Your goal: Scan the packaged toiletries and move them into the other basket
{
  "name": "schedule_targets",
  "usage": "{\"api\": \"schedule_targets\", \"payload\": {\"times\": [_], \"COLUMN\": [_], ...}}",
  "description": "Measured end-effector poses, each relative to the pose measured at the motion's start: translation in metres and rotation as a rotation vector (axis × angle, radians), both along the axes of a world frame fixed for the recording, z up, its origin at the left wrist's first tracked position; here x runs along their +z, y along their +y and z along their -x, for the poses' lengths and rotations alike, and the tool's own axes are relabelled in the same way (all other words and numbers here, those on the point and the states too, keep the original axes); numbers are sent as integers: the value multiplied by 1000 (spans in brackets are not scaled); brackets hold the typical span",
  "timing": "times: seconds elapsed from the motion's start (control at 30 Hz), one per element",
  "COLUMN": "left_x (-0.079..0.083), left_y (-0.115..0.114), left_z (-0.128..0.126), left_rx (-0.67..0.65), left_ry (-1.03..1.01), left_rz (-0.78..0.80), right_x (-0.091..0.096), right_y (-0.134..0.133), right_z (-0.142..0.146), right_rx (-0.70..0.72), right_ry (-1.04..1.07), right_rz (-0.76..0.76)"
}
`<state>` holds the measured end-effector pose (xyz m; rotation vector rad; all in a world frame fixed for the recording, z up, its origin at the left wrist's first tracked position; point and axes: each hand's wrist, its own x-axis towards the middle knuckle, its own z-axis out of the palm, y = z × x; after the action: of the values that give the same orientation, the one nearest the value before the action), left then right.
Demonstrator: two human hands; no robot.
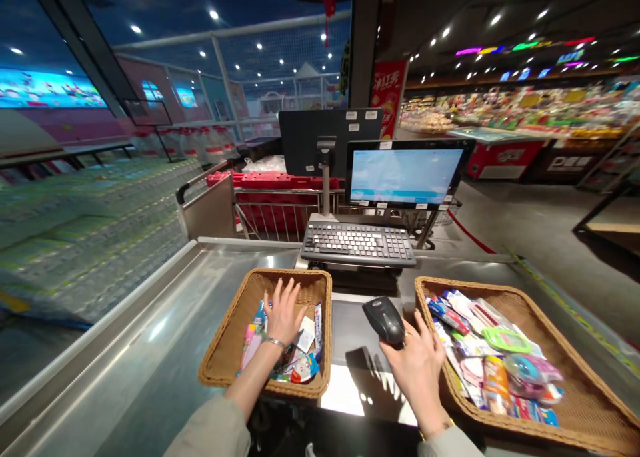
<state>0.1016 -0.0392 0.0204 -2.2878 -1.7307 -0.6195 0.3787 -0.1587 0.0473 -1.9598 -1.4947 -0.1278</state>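
Observation:
My left hand (283, 311) hovers with fingers spread over a wicker basket (220, 350) on the left, which holds several small packaged items (299, 357). It holds nothing. My right hand (417, 367) is wrapped around the handle of a black barcode scanner (384, 318) above the steel counter's scan plate (350, 390). To the right stands a second, larger wicker basket (590, 403) filled with several colourful packets (495, 363).
A keyboard (358, 243) and a lit monitor (404, 175) stand behind the baskets. The steel checkout counter (150, 350) runs off to the left. A red shopping cart (280, 203) is behind the counter. Store shelves (525, 110) line the far right.

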Motion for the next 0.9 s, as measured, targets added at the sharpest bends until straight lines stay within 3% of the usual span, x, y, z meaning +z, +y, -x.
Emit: {"api": "schedule_targets", "payload": {"times": [0.33,0.6,0.9], "left_x": [-9,-22,-21], "left_y": [5,22,29], "left_z": [53,90,120], "left_rx": [8,-51,-86], "left_ry": [74,236,364], "left_rz": [146,302,375], "right_x": [-14,-21,-29], "right_y": [6,8,10], "right_z": [15,19,22], "right_rx": [27,36,46], "right_ry": [1,-32,-52], "right_rz": [59,49,24]}}
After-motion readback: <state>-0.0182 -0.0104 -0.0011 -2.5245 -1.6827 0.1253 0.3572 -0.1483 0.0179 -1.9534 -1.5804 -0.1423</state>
